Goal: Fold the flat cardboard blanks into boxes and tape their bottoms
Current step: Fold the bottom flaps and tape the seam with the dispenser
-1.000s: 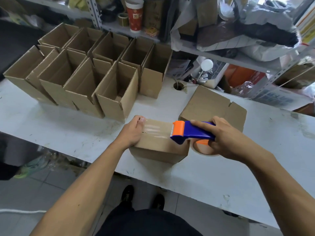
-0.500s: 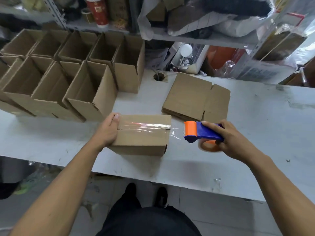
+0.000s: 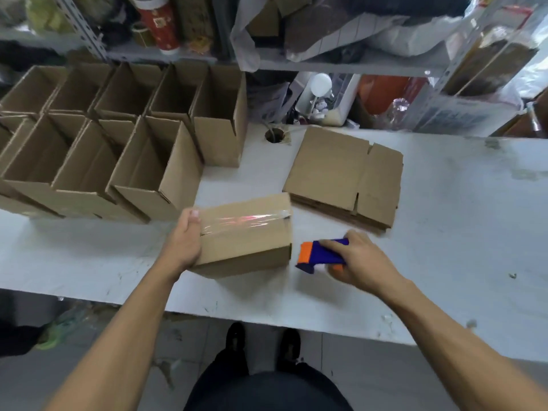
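A small cardboard box (image 3: 252, 241) lies bottom-up on the white table (image 3: 459, 232), a strip of clear tape (image 3: 246, 221) running along its seam. My left hand (image 3: 184, 241) grips the box's left end, thumb on top by the tape. To the right of the box, my right hand (image 3: 358, 262) holds a blue and orange tape dispenser (image 3: 320, 255) down at the table surface, apart from the box. A stack of flat cardboard blanks (image 3: 341, 173) lies behind the dispenser.
Several upright open boxes (image 3: 118, 149) stand in rows at the back left. A cable hole (image 3: 274, 134) sits in the table behind the box. Cluttered shelves (image 3: 326, 63) rise behind the table. The table's front edge is near my legs.
The dispenser has pulled off the box's right end and dropped to the table; the tape strip is now cut and lies on the box. My left hand stays on the box.
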